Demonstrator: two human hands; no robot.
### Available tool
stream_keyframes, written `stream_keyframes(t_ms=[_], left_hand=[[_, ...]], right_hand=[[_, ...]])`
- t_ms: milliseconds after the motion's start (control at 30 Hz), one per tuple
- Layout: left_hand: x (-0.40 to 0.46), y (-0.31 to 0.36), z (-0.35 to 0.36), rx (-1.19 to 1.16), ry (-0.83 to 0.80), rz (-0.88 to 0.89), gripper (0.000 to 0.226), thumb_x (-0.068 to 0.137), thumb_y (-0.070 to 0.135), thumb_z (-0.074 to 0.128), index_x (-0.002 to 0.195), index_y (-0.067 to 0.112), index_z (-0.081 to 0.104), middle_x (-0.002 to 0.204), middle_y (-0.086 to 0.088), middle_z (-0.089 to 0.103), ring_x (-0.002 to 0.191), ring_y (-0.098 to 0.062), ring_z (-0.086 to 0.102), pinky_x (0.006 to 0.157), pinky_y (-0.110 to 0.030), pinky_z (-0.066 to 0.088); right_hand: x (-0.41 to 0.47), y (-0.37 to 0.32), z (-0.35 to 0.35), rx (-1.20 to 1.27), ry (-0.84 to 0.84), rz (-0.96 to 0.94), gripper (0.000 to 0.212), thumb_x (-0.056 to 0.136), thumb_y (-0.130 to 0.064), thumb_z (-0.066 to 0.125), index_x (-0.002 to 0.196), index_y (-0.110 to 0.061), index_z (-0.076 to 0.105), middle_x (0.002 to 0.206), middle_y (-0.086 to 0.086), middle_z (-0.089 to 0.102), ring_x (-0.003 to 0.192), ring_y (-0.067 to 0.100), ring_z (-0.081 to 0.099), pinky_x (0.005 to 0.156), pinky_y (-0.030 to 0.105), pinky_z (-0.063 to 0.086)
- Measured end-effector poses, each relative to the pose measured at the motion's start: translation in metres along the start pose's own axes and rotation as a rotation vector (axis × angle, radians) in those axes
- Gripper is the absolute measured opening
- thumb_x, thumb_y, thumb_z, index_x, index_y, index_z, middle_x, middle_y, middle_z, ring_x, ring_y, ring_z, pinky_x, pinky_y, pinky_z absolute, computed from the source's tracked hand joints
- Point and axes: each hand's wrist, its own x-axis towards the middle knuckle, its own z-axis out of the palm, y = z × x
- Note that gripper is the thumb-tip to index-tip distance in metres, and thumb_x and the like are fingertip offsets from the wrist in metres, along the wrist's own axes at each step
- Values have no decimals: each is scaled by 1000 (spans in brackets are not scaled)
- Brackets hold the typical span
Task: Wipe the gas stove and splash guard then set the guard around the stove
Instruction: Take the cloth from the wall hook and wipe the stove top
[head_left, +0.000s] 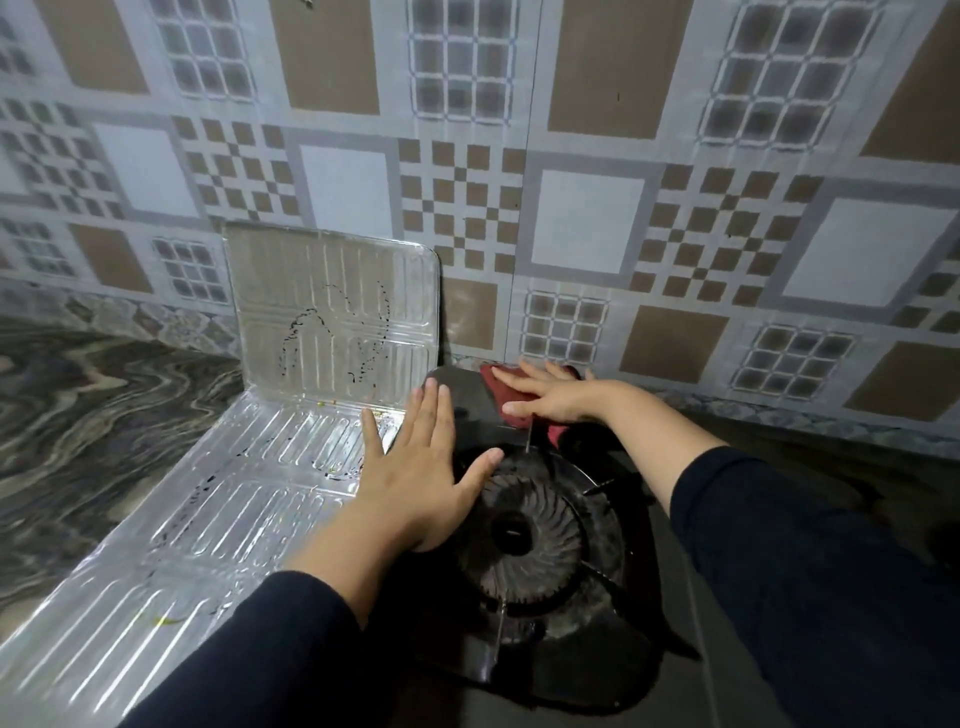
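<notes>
head view: right hand (553, 397), fingers flat and spread, presses a red cloth (501, 387) on the black stove's (587, 670) back edge. left hand (423, 467) rests open beside the burner (524, 535). the foil guard (291, 441) lies left, unwiped; cloth might catch on burner prongs.

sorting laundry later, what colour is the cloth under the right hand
Dark red cloth, pressed flat by the right hand; head view.

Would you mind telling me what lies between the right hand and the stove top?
In the head view, a red cloth lies under the right hand, pressed flat against the rear of the black stove.
</notes>
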Motion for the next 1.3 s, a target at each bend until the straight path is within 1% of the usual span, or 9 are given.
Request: stream_keyframes(t_ms=[200,367,500,567,633,733,833,1000,1300], left_hand=[[0,1,0,-10,14,-17,88,85,70,8,148,15,-21,157,1,-25,142,-10,-27,109,-53,-27],[0,1,1,-22,19,-23,90,81,70,4,148,16,-21,157,1,-26,142,-9,-28,108,-52,-28],[0,2,1,-18,19,-33,84,87,67,9,149,17,-19,158,2,-24,142,-7,-27,109,-53,-28],[0,2,0,-15,17,-31,83,89,66,11,149,17,-18,158,2,-23,143,-7,-25,108,-53,-27],[-1,2,-1,-12,16,-26,83,89,66,12,149,17,-17,159,2,-22,144,-8,-23,109,-54,-26],[-1,3,-3,-2,3,-22,85,89,68,12,150,16,-15,159,2,-19,144,-8,-21,111,-56,-23],[0,4,-5,25,-22,-22,89,87,71,13,149,14,-16,159,1,-19,145,-10,-20,109,-55,-24],[1,2,-4,55,-25,-2,93,84,74,10,149,13,-15,160,0,-18,146,-11,-19,109,-56,-24],[-1,2,-4,64,-14,15,97,81,78,7,150,13,-12,161,-2,-14,147,-13,-15,110,-58,-20]], right_hand=[[41,-39,-16,1,-88,-186,68,89,-64,38,144,-52,0,161,-4,-12,146,26,-17,115,58,-9],[48,-55,-15,-46,-79,-284,55,94,-56,37,144,-51,15,160,-7,-15,146,24,-18,113,59,-11],[42,-46,-10,140,-103,-388,48,95,-15,51,140,-31,43,161,-11,-7,146,22,-18,118,55,4],[33,-41,-9,307,-91,-327,56,88,4,48,134,-27,52,161,-8,-3,148,24,-6,115,42,24],[21,-33,-9,348,-45,-267,59,85,7,42,130,-29,56,162,-4,0,148,24,2,111,30,21],[1,-21,-5,327,1,-251,47,91,-11,43,129,-36,54,161,-4,7,148,22,-8,117,45,-8],[-17,-4,4,232,53,-111,42,94,-47,32,135,-57,34,161,-6,-3,147,23,-14,112,57,-18],[-54,27,23,126,139,86,42,99,-54,14,141,-58,11,160,-7,-12,146,21,-19,111,57,-20],[-120,48,48,206,162,326,44,100,-49,11,143,-55,4,158,-8,-20,144,23,-25,110,60,-19]])
